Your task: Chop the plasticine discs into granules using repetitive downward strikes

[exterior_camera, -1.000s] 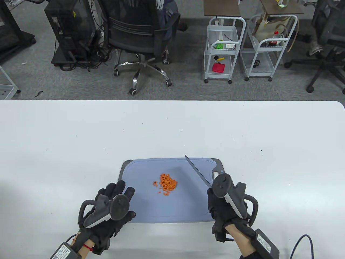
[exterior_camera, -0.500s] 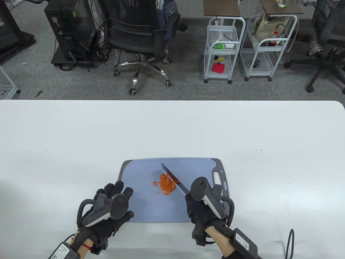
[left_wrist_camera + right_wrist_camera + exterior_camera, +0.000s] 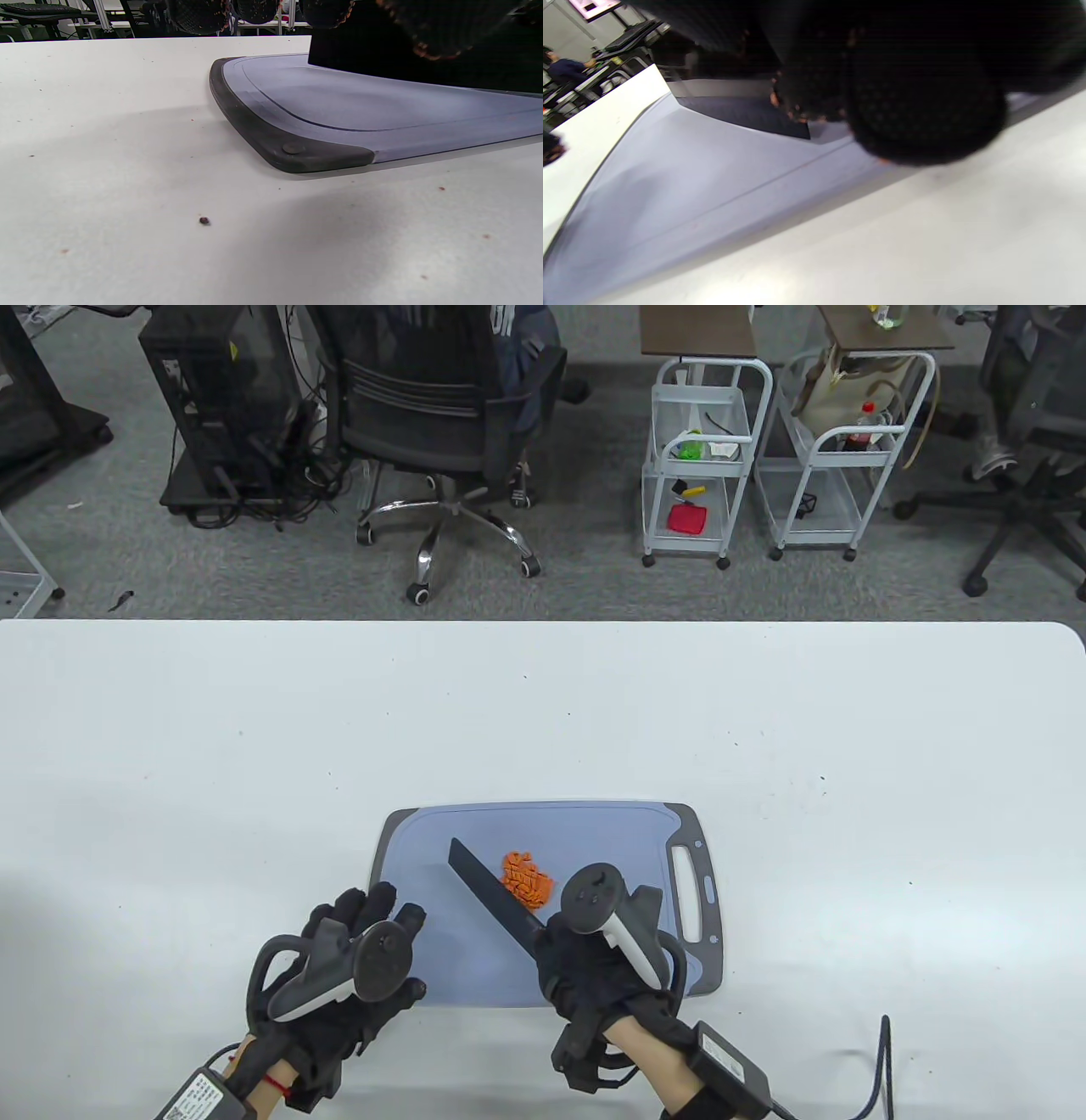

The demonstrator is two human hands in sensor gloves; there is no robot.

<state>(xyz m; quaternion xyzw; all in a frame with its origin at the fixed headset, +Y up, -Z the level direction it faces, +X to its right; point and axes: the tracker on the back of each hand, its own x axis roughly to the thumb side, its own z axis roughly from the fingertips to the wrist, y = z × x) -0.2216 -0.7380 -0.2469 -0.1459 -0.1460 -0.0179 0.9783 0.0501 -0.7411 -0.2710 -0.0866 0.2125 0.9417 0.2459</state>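
Observation:
A small heap of orange plasticine granules (image 3: 526,881) lies near the middle of the blue-grey cutting board (image 3: 475,831). My right hand (image 3: 585,976) grips the handle of a dark knife (image 3: 492,895) whose blade lies to the left of the heap, tip pointing up-left. The blade also shows in the right wrist view (image 3: 729,99) over the board (image 3: 691,178). My left hand (image 3: 348,959) rests with fingers spread on the board's near left corner (image 3: 292,152), holding nothing.
The board's handle slot (image 3: 689,891) is at its right end. The white table (image 3: 543,712) stretches wide around the board. Office chairs (image 3: 441,415) and wire carts (image 3: 704,449) stand on the floor beyond the far edge.
My right hand moved left with the knife; the blade went from right of the heap, through it, to its left side. The loose pieces left of the heap were swept in. The left hand stayed put.

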